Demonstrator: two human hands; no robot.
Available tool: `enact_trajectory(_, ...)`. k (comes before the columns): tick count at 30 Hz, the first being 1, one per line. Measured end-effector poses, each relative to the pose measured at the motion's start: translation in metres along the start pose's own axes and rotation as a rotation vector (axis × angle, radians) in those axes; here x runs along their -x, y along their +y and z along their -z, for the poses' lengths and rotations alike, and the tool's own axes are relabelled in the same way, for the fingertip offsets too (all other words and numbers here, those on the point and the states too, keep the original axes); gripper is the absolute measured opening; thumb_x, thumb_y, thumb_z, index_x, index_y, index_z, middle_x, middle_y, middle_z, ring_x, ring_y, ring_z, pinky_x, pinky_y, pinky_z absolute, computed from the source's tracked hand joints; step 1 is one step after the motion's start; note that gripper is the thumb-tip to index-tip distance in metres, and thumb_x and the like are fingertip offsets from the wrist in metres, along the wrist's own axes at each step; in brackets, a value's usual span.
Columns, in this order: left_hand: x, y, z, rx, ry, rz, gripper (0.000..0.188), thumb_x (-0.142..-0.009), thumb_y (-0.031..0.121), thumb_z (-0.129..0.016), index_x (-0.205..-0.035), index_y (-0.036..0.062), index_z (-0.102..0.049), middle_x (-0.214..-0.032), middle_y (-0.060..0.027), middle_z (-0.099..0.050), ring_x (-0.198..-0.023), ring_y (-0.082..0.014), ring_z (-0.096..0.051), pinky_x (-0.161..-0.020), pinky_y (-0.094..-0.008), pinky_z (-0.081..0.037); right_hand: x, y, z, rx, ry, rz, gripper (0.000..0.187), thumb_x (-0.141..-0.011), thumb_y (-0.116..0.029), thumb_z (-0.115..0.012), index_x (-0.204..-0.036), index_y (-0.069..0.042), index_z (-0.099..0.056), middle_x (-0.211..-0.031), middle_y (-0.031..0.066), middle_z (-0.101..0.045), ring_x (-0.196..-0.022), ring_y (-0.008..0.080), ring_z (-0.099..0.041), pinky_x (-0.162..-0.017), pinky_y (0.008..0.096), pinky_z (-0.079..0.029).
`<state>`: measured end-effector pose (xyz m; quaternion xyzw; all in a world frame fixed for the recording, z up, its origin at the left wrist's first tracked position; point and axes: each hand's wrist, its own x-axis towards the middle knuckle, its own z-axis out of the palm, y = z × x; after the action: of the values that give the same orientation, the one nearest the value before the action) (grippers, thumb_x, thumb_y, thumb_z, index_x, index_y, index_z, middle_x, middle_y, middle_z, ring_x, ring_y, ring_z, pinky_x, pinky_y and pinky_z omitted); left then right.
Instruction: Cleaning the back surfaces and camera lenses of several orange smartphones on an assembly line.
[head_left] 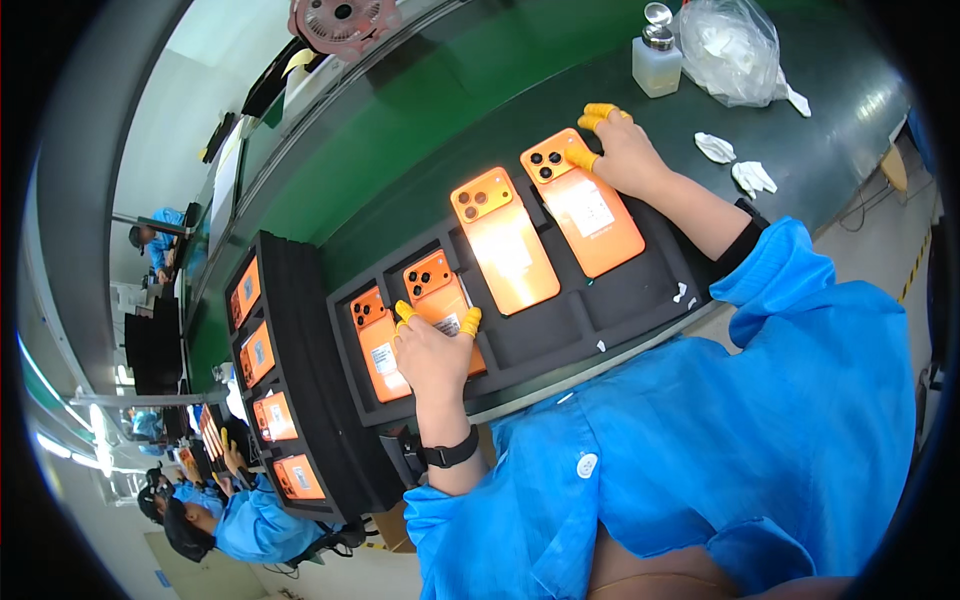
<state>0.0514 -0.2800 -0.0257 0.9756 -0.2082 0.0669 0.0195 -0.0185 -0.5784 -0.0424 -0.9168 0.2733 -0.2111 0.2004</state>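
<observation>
A black foam tray (520, 345) lies on the bench in front of me, holding orange smartphones with their camera sides up. At its left end is one phone (380, 350) in a slot. Beside it, my left hand (435, 362), in yellow finger cots, grips a second phone (430, 285) by its sides. A third phone (515, 255), without a visible label, rests tilted across the tray's upper edge. My right hand (628, 155), also in finger cots, holds the top corner of a fourth phone (610, 235), its thumb by the cameras. That phone's underside is hidden.
A tall stack of black trays (315, 340) with orange phones in its top one stands at left. Far right are a pump bottle (657, 65), a plastic bag (730, 50) and crumpled white wipes (752, 179). Other people in blue (255, 525) sit at far left.
</observation>
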Motion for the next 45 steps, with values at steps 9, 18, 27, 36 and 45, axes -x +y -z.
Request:
enact_trajectory(9, -0.01, 0.001, 0.015, 0.121, 0.001, 0.175, 0.06, -0.057, 0.035, -0.075, -0.09, -0.0069, -0.047, -0.085, -0.0213, -0.058, -0.078, -0.0339, -0.059, -0.07, -0.0375, -0.047, 0.007, 0.002, -0.002, -0.003, -0.014, 0.066, 0.042, -0.079, -0.033, -0.055, -0.106, -0.001, -0.057, -0.116, 0.0139, -0.048, -0.108, 0.0288, -0.044, -0.091, 0.0376, -0.034)
enact_trajectory(18, -0.055, 0.008, -0.004, 0.2, 0.203, 0.082, 0.059, -0.062, 0.037, -0.072, -0.09, -0.0098, -0.048, -0.093, -0.0249, -0.051, -0.091, -0.0376, -0.05, -0.078, -0.042, -0.043, 0.005, 0.006, -0.008, 0.009, -0.008, 0.071, 0.041, -0.079, -0.029, -0.056, -0.106, 0.001, -0.055, -0.115, 0.015, -0.048, -0.106, 0.0295, -0.044, -0.09, 0.0371, -0.035)
enact_trajectory(27, -0.023, -0.079, 0.013, -0.086, -0.286, 0.334, 0.073, -0.071, 0.047, -0.061, -0.117, -0.0067, -0.042, -0.109, -0.0255, -0.047, -0.105, -0.0374, -0.045, -0.086, -0.0416, -0.041, 0.007, 0.001, -0.005, 0.012, 0.004, 0.096, 0.042, -0.08, -0.031, -0.053, -0.106, 0.002, -0.055, -0.112, 0.0144, -0.049, -0.104, 0.0275, -0.046, -0.088, 0.0366, -0.036)
enact_trajectory(36, -0.015, -0.076, 0.006, -0.076, 0.015, 0.294, 0.058, -0.068, 0.036, -0.067, -0.097, -0.0087, -0.044, -0.093, -0.026, -0.054, -0.09, -0.0386, -0.054, -0.078, -0.043, -0.044, 0.008, 0.007, -0.011, 0.051, 0.015, 0.108, 0.041, -0.081, -0.031, -0.052, -0.106, 0.002, -0.055, -0.111, 0.0147, -0.05, -0.104, 0.0275, -0.046, -0.088, 0.037, -0.036)
enact_trajectory(45, -0.06, -0.079, -0.014, -0.072, 0.224, 0.13, 0.066, -0.071, 0.041, -0.064, -0.108, -0.0097, -0.044, -0.101, -0.0277, -0.049, -0.098, -0.0407, -0.046, -0.082, -0.043, -0.041, 0.004, 0.017, -0.011, 0.016, 0.014, 0.045, 0.036, -0.083, -0.029, -0.05, -0.102, 0.001, -0.057, -0.106, 0.0163, -0.053, -0.099, 0.031, -0.049, -0.084, 0.0391, -0.04)
